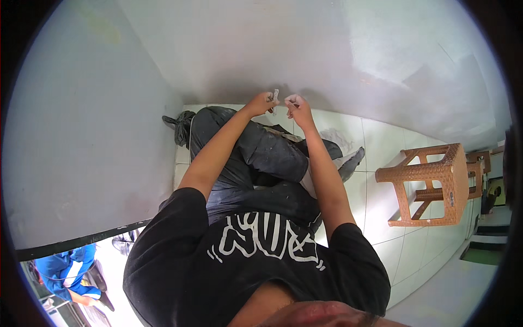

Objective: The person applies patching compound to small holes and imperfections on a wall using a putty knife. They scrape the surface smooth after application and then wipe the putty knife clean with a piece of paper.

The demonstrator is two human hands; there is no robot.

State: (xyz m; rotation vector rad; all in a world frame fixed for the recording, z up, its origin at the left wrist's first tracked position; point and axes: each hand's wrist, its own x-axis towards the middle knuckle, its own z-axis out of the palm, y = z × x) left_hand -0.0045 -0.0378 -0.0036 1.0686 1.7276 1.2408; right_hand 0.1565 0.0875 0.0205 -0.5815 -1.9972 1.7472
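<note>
My left hand (262, 103) is closed on a small, narrow whitish strip (276, 95), which stands roughly upright between the fingers. What kind of thing the strip is does not show. Just to its right, a small gap away, my right hand (296, 104) has its fingers pinched together. Whatever it may hold is too small to make out. Both hands are in front of the pale grey wall (261, 54), beyond my crossed legs in dark trousers (272, 155).
A knotted black plastic bag (181, 126) lies left of my knee. On the white tiled floor (381, 218) at right, a brown woven-pattern stool (449, 188) rests on its side. A grey partition (81, 136) rises at left; beyond its dark edge is a person in blue (68, 272).
</note>
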